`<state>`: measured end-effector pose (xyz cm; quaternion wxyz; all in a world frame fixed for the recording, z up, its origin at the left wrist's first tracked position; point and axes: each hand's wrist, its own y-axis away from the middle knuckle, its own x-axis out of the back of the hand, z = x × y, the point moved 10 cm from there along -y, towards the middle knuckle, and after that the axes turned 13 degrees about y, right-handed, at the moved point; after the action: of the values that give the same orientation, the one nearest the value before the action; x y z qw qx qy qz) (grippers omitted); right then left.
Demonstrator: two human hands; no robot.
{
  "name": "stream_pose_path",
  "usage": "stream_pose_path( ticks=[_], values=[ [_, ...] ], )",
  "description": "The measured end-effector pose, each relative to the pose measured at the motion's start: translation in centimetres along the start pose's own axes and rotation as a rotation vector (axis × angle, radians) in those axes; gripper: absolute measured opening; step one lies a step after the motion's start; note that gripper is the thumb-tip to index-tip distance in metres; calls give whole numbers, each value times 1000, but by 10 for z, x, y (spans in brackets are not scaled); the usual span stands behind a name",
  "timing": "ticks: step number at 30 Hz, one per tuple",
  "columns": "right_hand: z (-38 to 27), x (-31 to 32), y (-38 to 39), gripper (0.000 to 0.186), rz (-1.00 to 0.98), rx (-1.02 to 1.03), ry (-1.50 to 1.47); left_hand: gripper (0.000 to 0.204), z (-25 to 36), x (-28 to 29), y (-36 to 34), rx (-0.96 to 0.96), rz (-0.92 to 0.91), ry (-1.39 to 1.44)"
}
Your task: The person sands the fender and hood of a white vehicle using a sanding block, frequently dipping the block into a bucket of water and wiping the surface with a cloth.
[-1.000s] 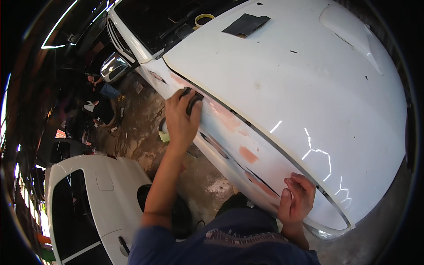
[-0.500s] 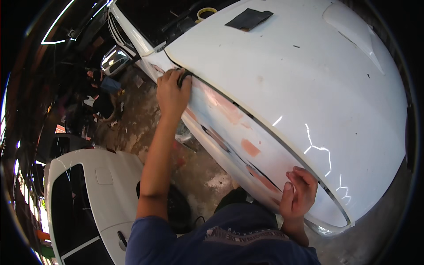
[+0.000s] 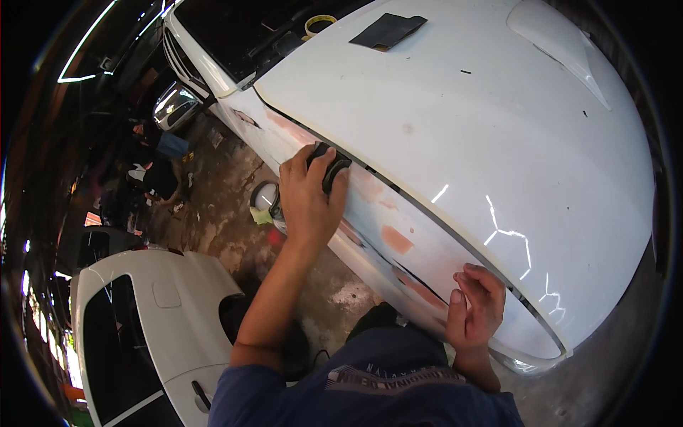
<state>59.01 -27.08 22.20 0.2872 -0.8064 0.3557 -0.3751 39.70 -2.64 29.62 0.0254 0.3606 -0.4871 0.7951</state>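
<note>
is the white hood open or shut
It looks shut: the hood lies down with its edge running alongside the fender, only a narrow gap between. Cannot tell whether it is latched.

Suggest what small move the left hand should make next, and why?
Perhaps slide the dark pad a little toward the right hand: the left hand holds it against the white fender, and pinkish patches lie between the hands.

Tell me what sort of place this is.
Likely a vehicle body shop: pinkish patches on a white fender, a black pad in the left hand, and another white vehicle parked nearby.
</note>
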Motion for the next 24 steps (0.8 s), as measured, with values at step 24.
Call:
stream_pose_path(
  ticks=[24],
  values=[
    [-13, -4, -3, 21, 22, 78, 124, 44, 23, 2, 39, 76, -75, 256]
  ],
)
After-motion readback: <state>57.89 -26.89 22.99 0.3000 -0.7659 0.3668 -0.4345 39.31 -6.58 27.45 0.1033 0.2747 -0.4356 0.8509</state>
